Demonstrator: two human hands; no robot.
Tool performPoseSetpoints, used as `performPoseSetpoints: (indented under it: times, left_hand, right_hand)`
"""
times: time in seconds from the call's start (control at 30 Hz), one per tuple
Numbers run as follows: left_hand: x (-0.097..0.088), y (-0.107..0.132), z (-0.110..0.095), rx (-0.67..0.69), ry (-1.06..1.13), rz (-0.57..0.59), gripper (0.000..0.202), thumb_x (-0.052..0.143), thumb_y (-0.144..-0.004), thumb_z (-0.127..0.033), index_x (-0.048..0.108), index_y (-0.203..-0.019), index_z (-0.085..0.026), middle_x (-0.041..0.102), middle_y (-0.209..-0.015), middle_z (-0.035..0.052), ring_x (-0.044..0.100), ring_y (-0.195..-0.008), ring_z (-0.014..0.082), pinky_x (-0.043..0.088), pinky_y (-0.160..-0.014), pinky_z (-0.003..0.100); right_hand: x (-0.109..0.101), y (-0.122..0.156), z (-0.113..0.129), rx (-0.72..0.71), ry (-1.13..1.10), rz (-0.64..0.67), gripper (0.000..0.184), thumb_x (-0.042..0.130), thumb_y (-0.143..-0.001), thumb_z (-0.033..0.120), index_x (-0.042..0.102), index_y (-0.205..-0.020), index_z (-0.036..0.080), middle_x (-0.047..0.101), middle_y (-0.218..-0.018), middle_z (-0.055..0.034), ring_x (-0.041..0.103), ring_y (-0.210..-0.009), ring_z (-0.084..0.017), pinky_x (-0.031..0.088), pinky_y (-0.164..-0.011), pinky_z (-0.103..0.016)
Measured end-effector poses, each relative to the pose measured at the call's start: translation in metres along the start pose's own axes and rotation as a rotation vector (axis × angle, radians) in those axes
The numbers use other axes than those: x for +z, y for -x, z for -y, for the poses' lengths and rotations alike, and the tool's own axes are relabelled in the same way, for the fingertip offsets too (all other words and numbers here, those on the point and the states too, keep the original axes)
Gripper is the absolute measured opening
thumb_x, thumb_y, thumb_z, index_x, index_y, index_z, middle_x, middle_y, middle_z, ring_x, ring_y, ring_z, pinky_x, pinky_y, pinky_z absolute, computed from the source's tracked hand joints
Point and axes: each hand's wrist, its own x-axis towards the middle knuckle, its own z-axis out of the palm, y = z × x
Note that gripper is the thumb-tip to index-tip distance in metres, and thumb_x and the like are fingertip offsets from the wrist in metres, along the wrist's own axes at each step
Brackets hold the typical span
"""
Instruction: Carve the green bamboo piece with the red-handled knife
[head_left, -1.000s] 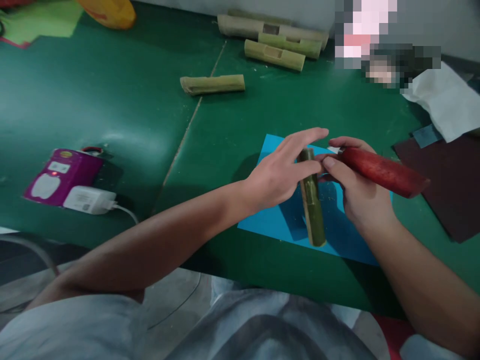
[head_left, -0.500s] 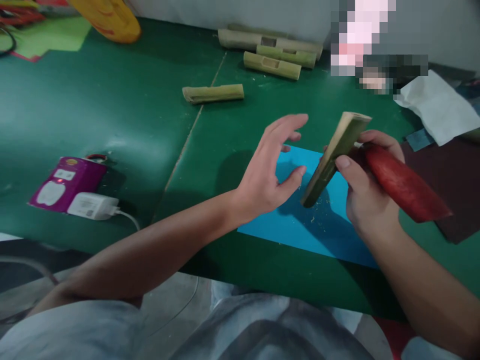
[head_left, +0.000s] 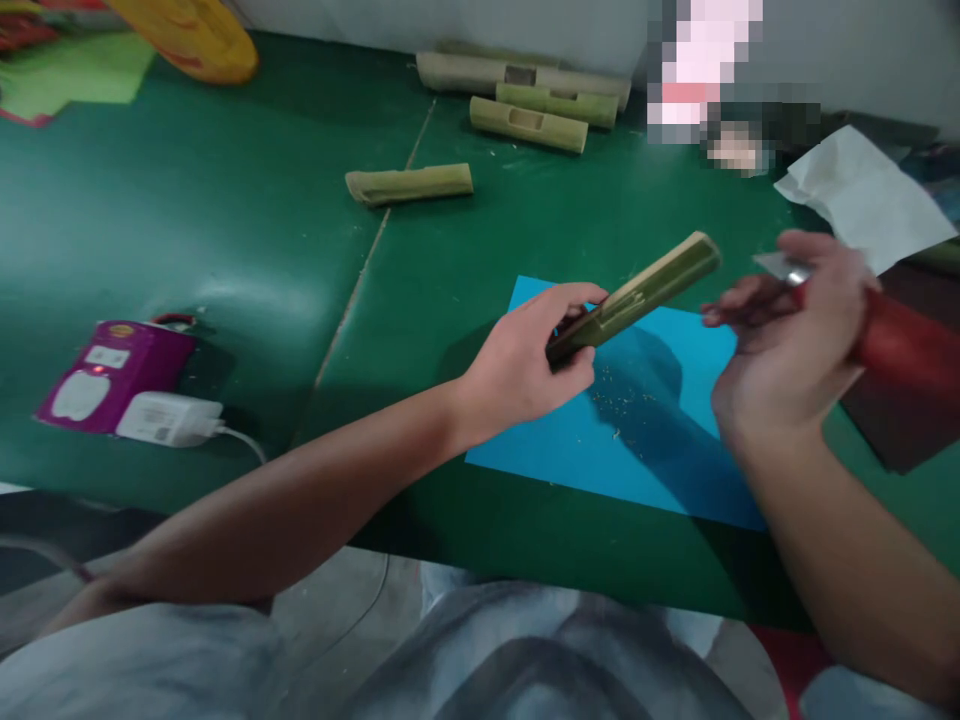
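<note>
My left hand (head_left: 536,350) is closed around the lower end of a split bamboo piece (head_left: 645,285), which slants up to the right above a blue sheet (head_left: 525,450). A shallow cut shows along its side. To the right, my right hand (head_left: 799,340) grips a red-handled knife (head_left: 907,335) with a short metal blade pointing left, apart from the bamboo. The knife and the fingers around it are blurred. Small shavings (head_left: 619,400) lie scattered on the blue sheet between my hands.
Several bamboo pieces (head_left: 529,122) lie at the back, some with rectangular notches, and another bamboo piece (head_left: 409,185) lies nearer. At left is a purple power socket (head_left: 112,375) with a white charger (head_left: 172,415) and cable. White paper (head_left: 847,200) is at right.
The bamboo has passed from my right hand to my left, which has closed on it. My right hand has moved right and turned the knife so its blade shows.
</note>
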Motion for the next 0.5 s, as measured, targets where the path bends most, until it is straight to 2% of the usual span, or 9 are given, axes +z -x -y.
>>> performPoseSetpoints:
  times: [0.07,0.1,0.13,0.17,0.23,0.3,0.4,0.5]
  left_hand:
    - [-0.007,0.0,0.0,-0.002,-0.06,0.041,0.038,0.059,-0.097,-0.018,0.07,-0.133,-0.016,0.08,-0.112,0.0058,0.075,-0.097,0.0157,0.06,-0.086,0.029]
    - [-0.009,0.001,0.0,-0.009,-0.081,0.081,0.038,0.059,-0.096,-0.019,0.071,-0.132,-0.016,0.08,-0.11,0.0055,0.074,-0.093,0.0155,0.059,-0.083,0.029]
    - [-0.009,0.002,0.0,-0.018,-0.097,0.126,0.039,0.059,-0.095,-0.019,0.072,-0.131,-0.016,0.08,-0.108,0.0054,0.073,-0.09,0.0155,0.058,-0.081,0.029]
    - [-0.01,0.003,0.0,-0.025,-0.108,0.173,0.039,0.059,-0.094,-0.02,0.073,-0.13,-0.016,0.081,-0.107,0.0057,0.073,-0.088,0.016,0.057,-0.079,0.029]
    - [-0.008,0.005,0.0,-0.035,-0.127,0.258,0.038,0.059,-0.092,-0.02,0.076,-0.126,-0.016,0.082,-0.108,0.0072,0.074,-0.09,0.0183,0.057,-0.079,0.031]
    - [-0.005,0.006,0.003,-0.027,-0.163,0.311,0.036,0.061,-0.091,-0.022,0.077,-0.123,-0.016,0.084,-0.109,0.0088,0.074,-0.094,0.0215,0.058,-0.084,0.035]
    - [-0.003,0.006,0.007,0.001,-0.19,0.35,0.036,0.062,-0.093,-0.024,0.077,-0.124,-0.015,0.084,-0.11,0.0097,0.073,-0.096,0.0239,0.06,-0.094,0.042]
    - [-0.003,0.005,0.01,-0.01,-0.13,0.371,0.037,0.061,-0.094,-0.024,0.078,-0.125,-0.016,0.079,-0.121,0.0122,0.073,-0.104,0.0235,0.061,-0.092,0.039]
  right_hand:
    - [-0.003,-0.009,0.005,0.007,0.024,-0.099,0.038,0.061,-0.105,0.057,0.082,-0.092,0.029,0.052,-0.065,0.0023,0.049,-0.053,-0.017,0.049,-0.052,-0.035]
    - [-0.004,-0.01,0.007,0.008,0.032,-0.11,0.039,0.057,-0.105,0.051,0.081,-0.087,0.026,0.047,-0.061,0.0036,0.041,-0.05,-0.015,0.045,-0.052,-0.034]
    - [-0.005,-0.009,0.008,0.005,0.046,-0.081,0.032,0.058,-0.102,0.042,0.079,-0.084,0.025,0.047,-0.059,0.0047,0.039,-0.048,-0.014,0.041,-0.051,-0.033]
    - [-0.006,-0.005,0.008,-0.008,0.082,-0.009,0.02,0.063,-0.097,0.034,0.076,-0.084,0.026,0.049,-0.058,0.0054,0.043,-0.047,-0.014,0.038,-0.049,-0.033]
    - [-0.008,0.006,0.008,-0.02,0.196,0.259,0.004,0.071,-0.097,0.03,0.074,-0.095,0.029,0.059,-0.067,0.0058,0.055,-0.052,-0.015,0.042,-0.052,-0.034]
    - [-0.009,0.015,0.006,-0.007,0.265,0.409,0.01,0.082,-0.093,0.034,0.073,-0.093,0.03,0.065,-0.073,0.0039,0.064,-0.062,-0.018,0.048,-0.057,-0.036]
    - [-0.009,0.021,0.002,-0.001,0.329,0.478,0.023,0.088,-0.089,0.042,0.07,-0.084,0.029,0.068,-0.076,0.0025,0.067,-0.073,-0.021,0.052,-0.065,-0.038]
    - [-0.008,0.018,-0.002,-0.053,0.392,0.454,0.024,0.084,-0.092,0.042,0.067,-0.082,0.029,0.065,-0.073,0.0043,0.066,-0.071,-0.02,0.053,-0.068,-0.039]
